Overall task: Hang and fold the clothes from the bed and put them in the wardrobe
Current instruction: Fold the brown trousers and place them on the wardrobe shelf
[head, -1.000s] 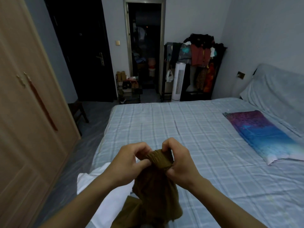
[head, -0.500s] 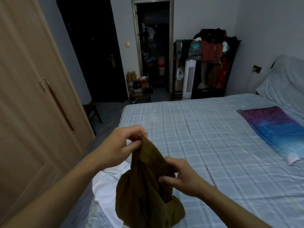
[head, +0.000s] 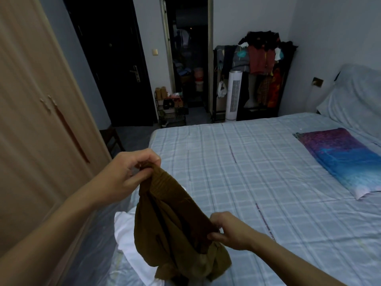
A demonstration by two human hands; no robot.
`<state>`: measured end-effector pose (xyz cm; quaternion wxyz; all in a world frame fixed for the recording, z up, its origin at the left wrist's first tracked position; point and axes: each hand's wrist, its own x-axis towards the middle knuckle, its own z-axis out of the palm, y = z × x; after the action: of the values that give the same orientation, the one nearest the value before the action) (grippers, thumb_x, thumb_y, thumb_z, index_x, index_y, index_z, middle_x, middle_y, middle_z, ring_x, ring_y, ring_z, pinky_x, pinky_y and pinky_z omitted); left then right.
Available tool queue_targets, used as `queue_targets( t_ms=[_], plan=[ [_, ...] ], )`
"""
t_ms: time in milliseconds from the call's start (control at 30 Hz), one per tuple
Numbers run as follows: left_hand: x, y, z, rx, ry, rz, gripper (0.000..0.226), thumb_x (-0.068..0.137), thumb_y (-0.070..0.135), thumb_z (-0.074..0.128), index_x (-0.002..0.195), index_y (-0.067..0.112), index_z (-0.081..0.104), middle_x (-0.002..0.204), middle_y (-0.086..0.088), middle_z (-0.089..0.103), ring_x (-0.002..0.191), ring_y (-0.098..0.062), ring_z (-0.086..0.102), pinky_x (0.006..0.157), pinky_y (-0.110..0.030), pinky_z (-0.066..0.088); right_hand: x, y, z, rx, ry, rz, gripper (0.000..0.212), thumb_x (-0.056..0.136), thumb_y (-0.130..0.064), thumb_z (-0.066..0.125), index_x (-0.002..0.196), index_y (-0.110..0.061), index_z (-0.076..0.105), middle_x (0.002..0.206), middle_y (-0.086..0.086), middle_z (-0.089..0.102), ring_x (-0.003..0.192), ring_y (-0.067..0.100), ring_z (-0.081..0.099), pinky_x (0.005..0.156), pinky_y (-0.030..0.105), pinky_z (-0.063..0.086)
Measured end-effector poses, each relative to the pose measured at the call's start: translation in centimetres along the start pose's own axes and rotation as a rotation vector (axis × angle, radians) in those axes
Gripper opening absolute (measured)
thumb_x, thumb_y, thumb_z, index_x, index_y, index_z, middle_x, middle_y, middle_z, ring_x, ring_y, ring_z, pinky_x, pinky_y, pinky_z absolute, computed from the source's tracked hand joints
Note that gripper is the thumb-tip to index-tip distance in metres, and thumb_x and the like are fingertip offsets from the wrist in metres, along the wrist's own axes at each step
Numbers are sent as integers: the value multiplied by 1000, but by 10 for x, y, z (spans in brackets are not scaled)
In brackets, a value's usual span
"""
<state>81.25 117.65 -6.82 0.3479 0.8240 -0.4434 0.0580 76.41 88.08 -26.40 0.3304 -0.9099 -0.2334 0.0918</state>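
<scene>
left hand (head: 125,174) pinches brown garment (head: 175,230) waistband at 10 o'clock | right hand (head: 228,232) grips its edge at 5 | garment over bed (head: 257,182), unfolded | wardrobe (head: 37,120) shut at 9

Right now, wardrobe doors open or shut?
Shut: both wardrobe doors sit flush, knobs side by side at the seam.

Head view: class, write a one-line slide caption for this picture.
Both hands, left hand high and right hand low, pinch a brown garment above the checked bed beside the closed wardrobe.
</scene>
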Motion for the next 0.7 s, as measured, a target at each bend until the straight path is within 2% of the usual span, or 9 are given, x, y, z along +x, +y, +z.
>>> queue_targets(
  t_ms=[67,133,233,333,433,500,567,633,700],
  plan=[
    [-4,-5,-3,22,-25,-9,13,90,26,53,94,22,65,87,3,65,79,-20,64,65,-31,52,3,9,-1,-6,156,59,7,88,-23,59,85,-28,62,84,-13,57,78,1,55,74,28,46],
    [-10,-10,-4,22,-42,-23,12,92,28,54,95,24,65,88,3,65,78,-22,65,62,-44,53,6,18,-8,58,389,132,13,84,-17,58,79,-29,60,76,-12,61,73,1,57,70,26,43],
    [-16,-15,-2,52,-93,-17,6,94,22,59,95,24,65,89,8,66,80,-19,67,62,-44,54,8,26,-32,55,613,195,20,84,-1,59,78,-20,62,71,-11,63,70,5,61,64,20,46],
    [-20,-22,-1,154,-196,-22,20,92,7,65,98,26,65,93,16,66,88,-10,67,71,-31,55,7,22,-63,-27,707,181,12,82,-11,54,79,-19,62,72,-8,62,69,9,60,63,28,46],
    [-22,-31,1,304,-231,-40,26,93,11,64,101,36,61,94,22,59,92,1,58,76,-20,48,3,21,-86,-155,735,165,14,85,-7,56,81,-20,59,74,-7,60,71,12,57,65,31,45],
    [-23,-32,2,351,-209,-27,20,92,18,61,102,36,60,93,22,55,91,4,53,77,-15,43,-2,20,-97,-241,741,149,20,85,-1,59,81,-21,59,77,-7,58,73,13,55,66,32,46],
    [-20,-32,4,387,-192,7,8,91,33,58,98,35,60,89,22,52,88,5,50,76,-13,40,-5,19,-103,-299,743,123,22,84,2,61,81,-20,58,78,-6,56,74,14,53,66,32,46],
    [-15,-37,6,459,-164,26,11,91,44,57,94,34,60,86,22,49,86,4,47,72,-13,39,-9,17,-105,-324,738,112,21,85,2,61,81,-18,57,83,-5,53,77,13,50,68,29,46],
    [-9,-47,9,546,-105,26,10,88,39,65,90,30,61,85,17,50,81,0,44,69,-17,40,-13,14,-107,-354,742,121,15,87,0,62,84,-15,59,92,-4,51,83,13,49,71,26,47]
  ],
)
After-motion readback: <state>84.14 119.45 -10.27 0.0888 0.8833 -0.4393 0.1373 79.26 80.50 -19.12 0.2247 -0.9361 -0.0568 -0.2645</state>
